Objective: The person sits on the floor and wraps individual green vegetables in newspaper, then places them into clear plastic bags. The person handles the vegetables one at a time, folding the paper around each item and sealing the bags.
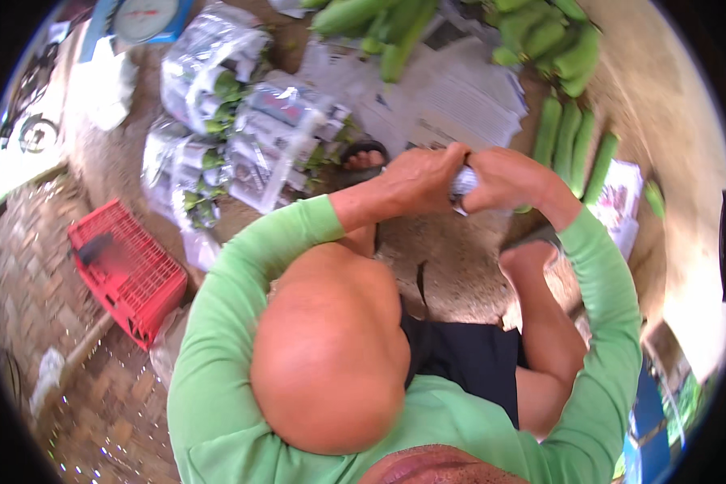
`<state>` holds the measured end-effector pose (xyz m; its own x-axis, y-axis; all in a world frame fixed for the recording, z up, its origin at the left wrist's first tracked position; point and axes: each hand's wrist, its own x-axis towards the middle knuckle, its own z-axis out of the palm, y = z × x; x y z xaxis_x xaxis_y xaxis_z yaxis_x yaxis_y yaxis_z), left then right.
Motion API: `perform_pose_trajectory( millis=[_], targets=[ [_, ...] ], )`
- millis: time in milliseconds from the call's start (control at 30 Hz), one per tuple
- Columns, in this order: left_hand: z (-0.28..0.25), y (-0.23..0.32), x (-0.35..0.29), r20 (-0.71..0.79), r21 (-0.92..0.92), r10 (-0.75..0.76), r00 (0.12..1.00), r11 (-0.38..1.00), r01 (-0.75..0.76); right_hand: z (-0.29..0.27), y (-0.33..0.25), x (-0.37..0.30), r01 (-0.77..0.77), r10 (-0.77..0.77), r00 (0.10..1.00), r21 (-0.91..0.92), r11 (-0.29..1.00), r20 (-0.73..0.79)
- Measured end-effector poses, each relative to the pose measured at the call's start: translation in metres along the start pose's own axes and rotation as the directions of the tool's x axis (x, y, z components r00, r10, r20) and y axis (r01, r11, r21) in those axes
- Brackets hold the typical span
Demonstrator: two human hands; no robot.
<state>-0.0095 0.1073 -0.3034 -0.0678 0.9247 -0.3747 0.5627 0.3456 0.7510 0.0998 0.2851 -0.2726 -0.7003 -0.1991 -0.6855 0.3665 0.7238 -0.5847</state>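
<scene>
Red plastic crate [129,274]; glossy wrapped bundles [250,137]

Small white object [462,184] sits between left hand [415,181] and right hand [504,179]; both hands close around it, so most of it is hidden and its kind cannot be told. Fingertips of both hands not visible. Foot in sandal [365,157] partly covered by left hand. Scale [145,18] cut off at top edge, dial unreadable. Green banana bunch [379,24] also cut at top edge. Wrapped bundles [242,121]: contents largely concealed by paper and clear plastic. Blue item [649,427] at lower right too distorted to identify.
</scene>
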Motion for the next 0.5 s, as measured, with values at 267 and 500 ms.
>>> perform_pose_trajectory(
  millis=[267, 500],
  targets=[
    [-0.044, -0.035, -0.030, -0.133, -0.991, -0.247, 0.960, 0.048, -0.125, -0.034, -0.054, 0.001, 0.225, -0.093, 0.521, 0.032, 0.974, -0.849],
    [-0.080, -0.076, -0.051, -0.381, -0.922, -0.004, 0.925, 0.080, -0.379, 0.017, -0.088, 0.040, 0.312, -0.143, 0.936, 0.947, -0.082, -0.321]
  ],
)
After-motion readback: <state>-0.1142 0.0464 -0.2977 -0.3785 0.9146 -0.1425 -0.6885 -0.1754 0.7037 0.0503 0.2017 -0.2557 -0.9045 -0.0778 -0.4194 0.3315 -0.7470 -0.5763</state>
